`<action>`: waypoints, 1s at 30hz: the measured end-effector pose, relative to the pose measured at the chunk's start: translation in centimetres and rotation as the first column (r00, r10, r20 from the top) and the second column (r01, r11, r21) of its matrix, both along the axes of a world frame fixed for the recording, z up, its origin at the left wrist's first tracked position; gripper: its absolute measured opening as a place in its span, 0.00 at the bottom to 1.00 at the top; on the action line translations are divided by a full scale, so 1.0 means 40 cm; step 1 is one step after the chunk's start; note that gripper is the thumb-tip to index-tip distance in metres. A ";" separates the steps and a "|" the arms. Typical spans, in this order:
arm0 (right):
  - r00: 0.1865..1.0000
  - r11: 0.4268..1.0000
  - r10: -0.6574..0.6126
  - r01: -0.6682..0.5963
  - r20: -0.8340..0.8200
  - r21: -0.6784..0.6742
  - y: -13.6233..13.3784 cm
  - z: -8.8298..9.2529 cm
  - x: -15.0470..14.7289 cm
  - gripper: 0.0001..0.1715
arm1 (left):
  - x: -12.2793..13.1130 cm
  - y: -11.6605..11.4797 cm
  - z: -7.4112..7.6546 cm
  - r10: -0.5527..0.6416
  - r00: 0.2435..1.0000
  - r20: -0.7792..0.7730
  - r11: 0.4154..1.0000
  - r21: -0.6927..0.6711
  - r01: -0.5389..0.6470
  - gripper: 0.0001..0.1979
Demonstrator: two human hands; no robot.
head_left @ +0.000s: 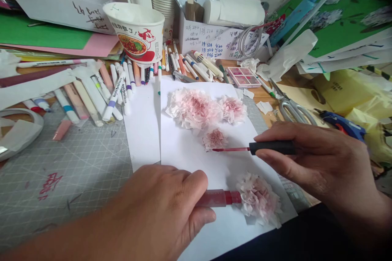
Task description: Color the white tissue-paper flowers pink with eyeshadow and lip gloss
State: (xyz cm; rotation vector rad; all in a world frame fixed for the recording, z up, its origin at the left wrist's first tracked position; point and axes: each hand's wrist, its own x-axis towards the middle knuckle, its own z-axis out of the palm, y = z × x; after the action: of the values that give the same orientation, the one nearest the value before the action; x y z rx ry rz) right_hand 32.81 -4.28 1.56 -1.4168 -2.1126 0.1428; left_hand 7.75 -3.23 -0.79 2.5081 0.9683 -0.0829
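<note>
In the head view my right hand (pixel 324 163) pinches the black cap of a lip gloss wand (pixel 271 147). The wand's reddish tip points left, at the lower edge of a small pink paper flower (pixel 215 138); whether they touch I cannot tell. My left hand (pixel 171 200) is closed around a lip gloss tube (pixel 216 198), which lies sideways with its uncapped neck toward another pale pink flower (pixel 259 197). A large ruffled flower (pixel 194 108) and a smaller one (pixel 232 109) rest farther back on the white paper (pixel 183 155).
Many markers (pixel 118 94) lie along the back and left of the grey cutting mat (pixel 92 163). A paper cup (pixel 136 32) stands behind them. At the right are scissors (pixel 294 108), a blue glue gun (pixel 341 124) and a pink palette (pixel 243 76). A tape roll (pixel 38 130) sits far left.
</note>
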 end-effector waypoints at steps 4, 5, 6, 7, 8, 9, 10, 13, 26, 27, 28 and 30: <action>1.000 0.999 0.024 -0.024 0.001 -0.027 0.012 -0.001 0.000 0.07 | 0.002 0.003 0.003 -0.011 1.000 0.002 1.000 -0.014 0.011 0.09; 1.000 0.999 0.023 -0.023 -0.003 -0.035 0.015 0.000 -0.001 0.07 | 0.003 0.004 0.005 -0.013 1.000 -0.003 1.000 -0.015 0.013 0.09; 1.000 0.999 0.021 -0.021 -0.011 -0.043 0.017 0.000 -0.003 0.06 | 0.003 0.004 0.007 -0.015 1.000 -0.009 1.000 -0.015 0.015 0.09; 1.000 0.998 0.020 -0.021 -0.022 -0.051 0.019 0.002 -0.005 0.06 | 0.004 0.005 0.008 -0.016 1.000 -0.018 1.000 -0.016 0.015 0.09; 0.999 0.998 0.015 -0.018 -0.038 -0.059 0.021 0.003 -0.007 0.06 | 0.005 0.005 0.010 -0.016 1.000 -0.027 1.000 -0.016 0.015 0.09; 0.998 0.997 0.009 -0.013 -0.057 -0.070 0.023 0.004 -0.008 0.06 | 0.006 0.005 0.011 -0.014 0.999 -0.035 1.000 -0.016 0.014 0.09; 0.997 0.996 0.000 -0.007 -0.079 -0.085 0.025 0.005 -0.010 0.06 | 0.007 0.006 0.012 -0.012 0.999 -0.040 1.000 -0.017 0.012 0.08; 0.991 0.989 -0.028 0.009 -0.130 -0.146 0.036 0.007 -0.013 0.07 | 0.007 0.010 0.008 -0.025 0.999 -0.038 0.999 -0.022 0.024 0.07; 0.930 0.961 -0.056 -0.049 -0.363 -0.274 0.089 -0.005 -0.040 0.08 | 0.011 0.009 0.018 -0.029 0.997 -0.073 0.999 -0.031 0.027 0.08; 0.926 0.959 -0.062 -0.049 -0.373 -0.280 0.090 -0.003 -0.037 0.08 | 0.011 0.009 0.016 -0.029 0.997 -0.071 0.999 -0.031 0.027 0.08; 0.925 0.958 -0.070 -0.042 -0.374 -0.282 0.090 -0.002 -0.034 0.07 | 0.011 0.010 0.015 -0.031 0.997 -0.068 0.999 -0.031 0.029 0.08; 0.931 0.959 -0.088 -0.018 -0.355 -0.283 0.088 0.001 -0.028 0.06 | 0.010 0.011 0.013 -0.038 0.997 -0.060 0.999 -0.029 0.037 0.08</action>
State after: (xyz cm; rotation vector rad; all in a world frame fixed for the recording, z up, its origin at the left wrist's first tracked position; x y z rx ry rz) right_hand 31.71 -0.78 1.61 -1.4530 -1.8059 0.6657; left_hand 8.14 -2.80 -0.26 2.5118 0.9375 -0.1836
